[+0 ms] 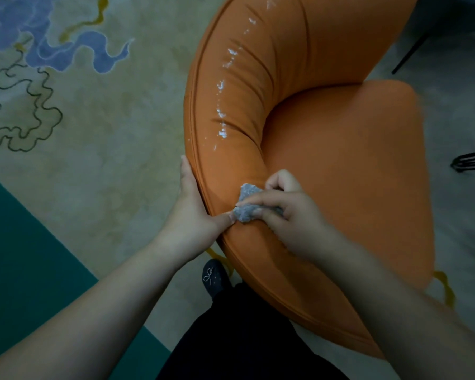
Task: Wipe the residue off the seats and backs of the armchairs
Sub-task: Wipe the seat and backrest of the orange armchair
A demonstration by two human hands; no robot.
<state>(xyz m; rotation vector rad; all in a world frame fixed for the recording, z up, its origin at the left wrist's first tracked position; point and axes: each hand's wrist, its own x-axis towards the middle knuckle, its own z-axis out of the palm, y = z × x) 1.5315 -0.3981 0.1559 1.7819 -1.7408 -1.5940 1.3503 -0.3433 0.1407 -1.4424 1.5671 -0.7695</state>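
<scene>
Here, a grey cloth (246, 204) is being gripped in the right hand (285, 212) on the armchair's back (247, 91), braced by the flat, outstretched left hand (195, 212), while the residue (222, 116) is lying farther along the back, running lengthwise away from the cloth.

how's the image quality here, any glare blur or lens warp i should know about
Head view: dim, flat lighting with a soft overall look; the white residue streak along the curved back of the orange upholstered armchair shines brightest; wide-angle warp stretches both forearms near the lower edge; the right hand gripping the crumpled grey cloth is slightly smeared; the left hand reads sharper.
</scene>
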